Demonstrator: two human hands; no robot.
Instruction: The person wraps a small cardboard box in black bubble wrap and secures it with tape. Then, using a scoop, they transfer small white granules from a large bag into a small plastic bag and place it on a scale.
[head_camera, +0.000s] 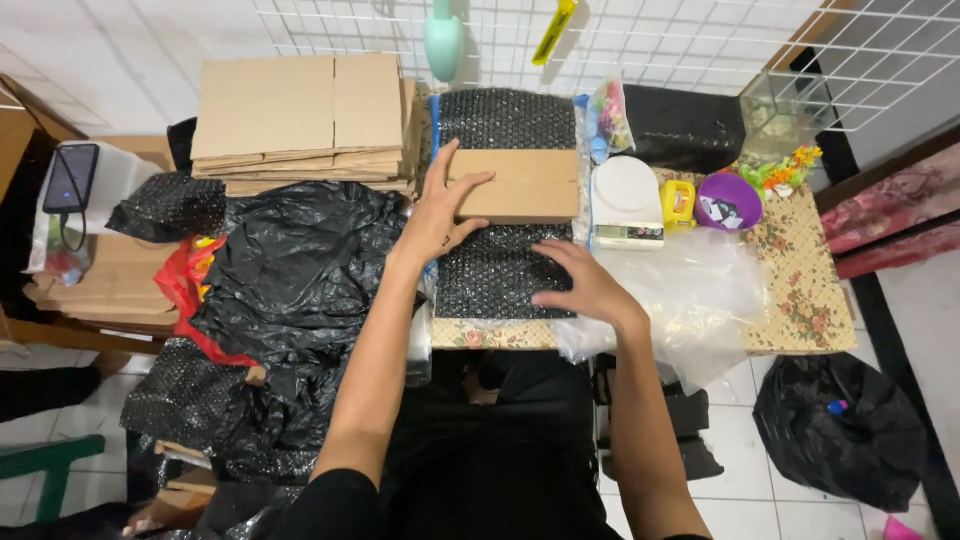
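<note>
The desk (800, 300), under a floral cloth, carries a black bubble-wrap sheet (505, 270) laid flat in the middle, running from the near edge up toward the wire grid at the back. A flat cardboard box (520, 186) lies across the sheet's middle. To the left sit crumpled black plastic bags (300, 260) and a stack of flattened cartons (300, 115); to the right, a white kitchen scale (626, 203).

The left hand (440, 215) rests on the box's left end, fingers spread and flat, gripping nothing. The right hand (585, 280) presses open-palmed on the wrap just below the box.

This looks like the start of wrapping: box positioned, sheet being smoothed. Folding the near flap over would call for pinching its edge while the box is held steady.
</note>
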